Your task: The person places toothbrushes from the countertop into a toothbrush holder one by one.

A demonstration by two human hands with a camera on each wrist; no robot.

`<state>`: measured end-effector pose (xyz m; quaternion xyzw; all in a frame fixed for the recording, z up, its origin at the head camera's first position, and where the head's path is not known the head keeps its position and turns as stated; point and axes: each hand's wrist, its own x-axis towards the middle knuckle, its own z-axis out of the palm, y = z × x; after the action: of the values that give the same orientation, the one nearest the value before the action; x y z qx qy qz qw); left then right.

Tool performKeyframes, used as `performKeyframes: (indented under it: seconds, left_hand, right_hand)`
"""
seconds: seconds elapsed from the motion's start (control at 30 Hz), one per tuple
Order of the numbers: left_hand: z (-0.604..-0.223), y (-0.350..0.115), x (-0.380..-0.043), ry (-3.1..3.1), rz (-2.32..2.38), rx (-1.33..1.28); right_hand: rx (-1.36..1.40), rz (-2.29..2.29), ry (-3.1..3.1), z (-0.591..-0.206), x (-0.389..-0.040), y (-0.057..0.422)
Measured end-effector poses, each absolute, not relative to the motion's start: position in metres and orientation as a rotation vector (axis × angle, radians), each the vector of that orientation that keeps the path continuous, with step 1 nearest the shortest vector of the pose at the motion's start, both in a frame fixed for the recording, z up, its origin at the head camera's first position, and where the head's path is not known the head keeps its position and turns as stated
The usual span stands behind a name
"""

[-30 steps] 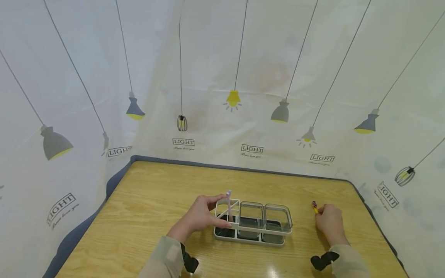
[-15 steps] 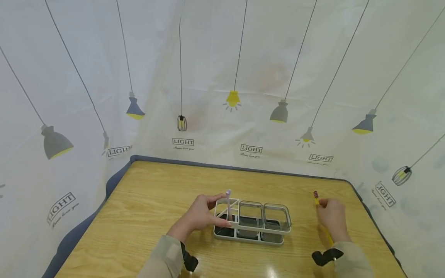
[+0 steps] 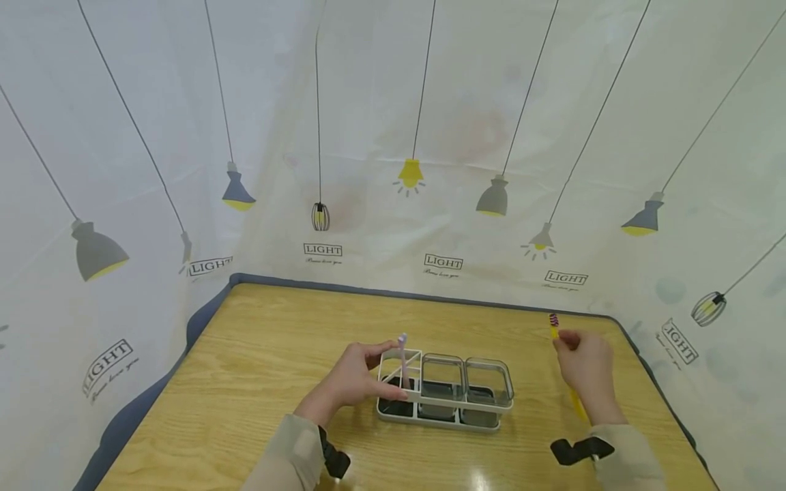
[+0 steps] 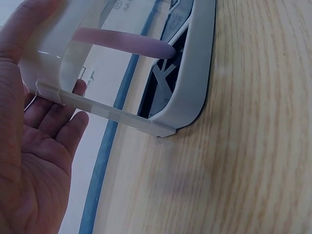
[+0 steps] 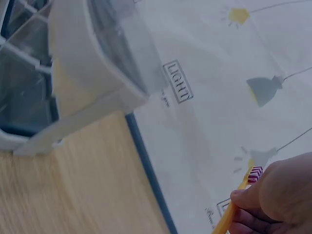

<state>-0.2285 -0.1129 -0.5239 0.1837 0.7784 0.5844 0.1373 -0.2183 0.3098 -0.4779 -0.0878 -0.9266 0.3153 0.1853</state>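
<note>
A white toothbrush holder (image 3: 457,406) with a two-level frame stands on the wooden table. Its left end is gripped by my left hand (image 3: 353,377), thumb along the front rim and fingers behind. In the left wrist view a pale purple toothbrush (image 4: 126,43) stands in that end, its handle tip down at the base tray. Two clear cups (image 3: 443,376) sit in the middle and right openings. To the right of the holder, my right hand (image 3: 586,372) pinches a yellow toothbrush (image 5: 228,214) near its head, with red-and-white bristles up and the handle pointing down.
The wooden table (image 3: 276,327) ends at a blue-grey edge at the back. Behind it hangs a pale curtain (image 3: 368,123) printed with lamps. Black straps (image 3: 582,450) with cameras sit at both wrists.
My right hand has lifted the yellow toothbrush up and away from me, turning it more upright, so its handle shows below the hand. The left hand and holder stay nearly still.
</note>
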Motion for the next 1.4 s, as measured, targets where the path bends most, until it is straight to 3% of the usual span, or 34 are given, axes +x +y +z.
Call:
performKeyframes:
  seconds: [0.8,1.4]
  left_hand:
    - [-0.523,-0.113,-0.228,2.253,1.686,0.516]
    - [-0.525,-0.113,-0.228,2.287,1.663,0.527]
  right_hand:
    - [-0.085,1.037,-2.385,-0.400,-0.195,0.245]
    - [0.050,1.298,-2.185,-0.384,-0.189,0.202]
